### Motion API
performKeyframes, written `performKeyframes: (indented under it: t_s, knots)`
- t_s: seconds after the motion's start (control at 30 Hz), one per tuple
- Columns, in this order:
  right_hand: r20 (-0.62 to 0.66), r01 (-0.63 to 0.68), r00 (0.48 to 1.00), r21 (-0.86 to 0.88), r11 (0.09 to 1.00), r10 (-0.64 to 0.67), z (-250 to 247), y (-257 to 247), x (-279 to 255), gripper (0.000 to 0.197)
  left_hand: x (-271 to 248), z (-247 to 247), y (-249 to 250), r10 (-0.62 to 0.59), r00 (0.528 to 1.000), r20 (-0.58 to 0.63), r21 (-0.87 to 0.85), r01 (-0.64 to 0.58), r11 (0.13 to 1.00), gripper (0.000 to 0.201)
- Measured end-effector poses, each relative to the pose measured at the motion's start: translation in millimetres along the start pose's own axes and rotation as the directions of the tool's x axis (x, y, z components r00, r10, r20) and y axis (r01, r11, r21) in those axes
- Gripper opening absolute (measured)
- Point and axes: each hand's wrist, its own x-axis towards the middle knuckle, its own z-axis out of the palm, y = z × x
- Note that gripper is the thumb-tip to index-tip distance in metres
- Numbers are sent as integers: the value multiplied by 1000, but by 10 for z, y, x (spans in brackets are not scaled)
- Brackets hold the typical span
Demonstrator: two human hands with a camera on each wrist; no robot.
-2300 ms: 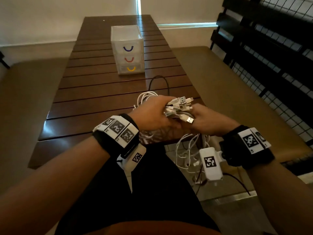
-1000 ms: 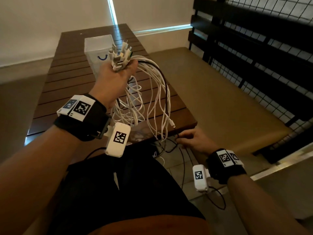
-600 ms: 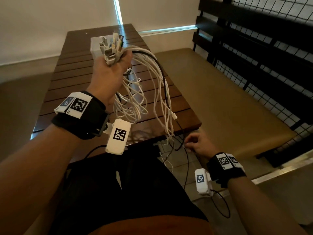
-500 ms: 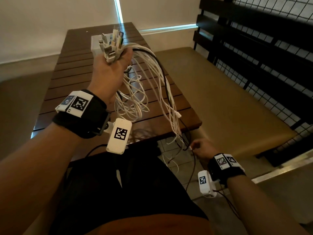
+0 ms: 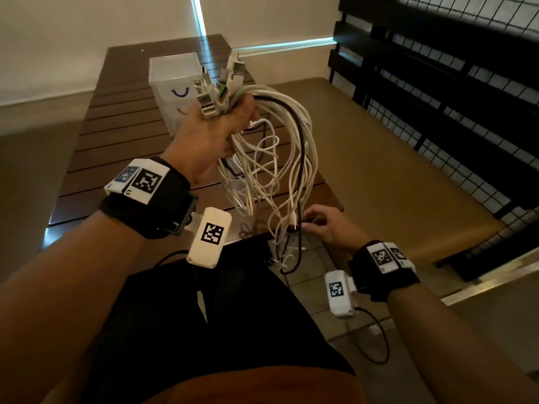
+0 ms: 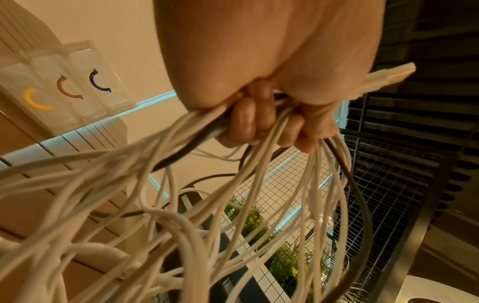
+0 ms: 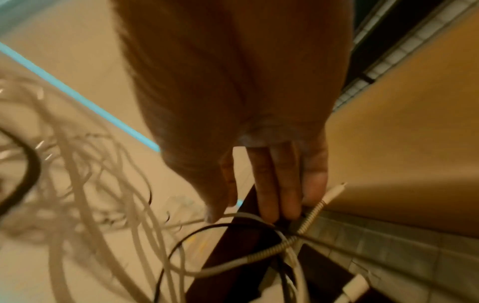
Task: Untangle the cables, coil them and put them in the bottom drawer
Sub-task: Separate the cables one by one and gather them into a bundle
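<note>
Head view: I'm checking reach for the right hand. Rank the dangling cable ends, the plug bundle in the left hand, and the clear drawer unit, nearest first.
From the right hand:
1. Dangling cable ends, at its fingertips by the table's near corner.
2. Plug bundle, raised in the left hand, up and to the left.
3. Clear drawer unit, farther back on the table, partly behind the plugs.

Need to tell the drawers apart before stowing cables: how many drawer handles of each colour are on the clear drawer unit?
Blue handle: 1
Brown handle: 1
Yellow handle: 1
Total: 3
</note>
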Motion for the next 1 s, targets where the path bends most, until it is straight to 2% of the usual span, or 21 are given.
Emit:
performKeyframes:
  t_s: [0.07, 0.17, 0.3, 0.4, 0.5, 0.7, 0.87, 1.0]
  knots:
    - [15, 33, 999, -29, 999, -32, 90, -62, 51, 17, 1, -23, 31, 8, 1000, 12, -21, -7, 1000, 14]
    - [10, 40, 999, 17, 999, -40, 142, -54, 65, 10, 24, -122, 44, 42, 999, 34, -62, -39, 997, 15]
    - [170, 54, 983, 106, 993, -71, 171, -112, -38, 5, 64, -233, 30, 5, 999, 48, -132, 1, 991, 20]
    - [149, 96, 982, 153, 984, -119, 207, -187, -75, 10, 87, -323, -23, -3, 998, 66, -178, 15, 984, 27]
    - [93, 91, 990, 164, 982, -108, 208, -206, -84, 8, 101, -428, -42, 4, 997, 74, -280, 17, 960, 32]
    - [-8, -58, 998, -46, 997, 58, 98, 123, -37, 15, 82, -561, -148, 1, 999, 37, -318, 11, 948, 46]
    - [-109, -245, 963, 10, 969, 245, 11, 293, -40, 19, 52, -494, -315, -41, 999, -3, -374, 37, 927, 48]
    - [-117, -361, 925, 32, 932, 363, -72, 410, -30, 22, 69, -480, -363, -90, 992, -86, -403, 47, 914, 47]
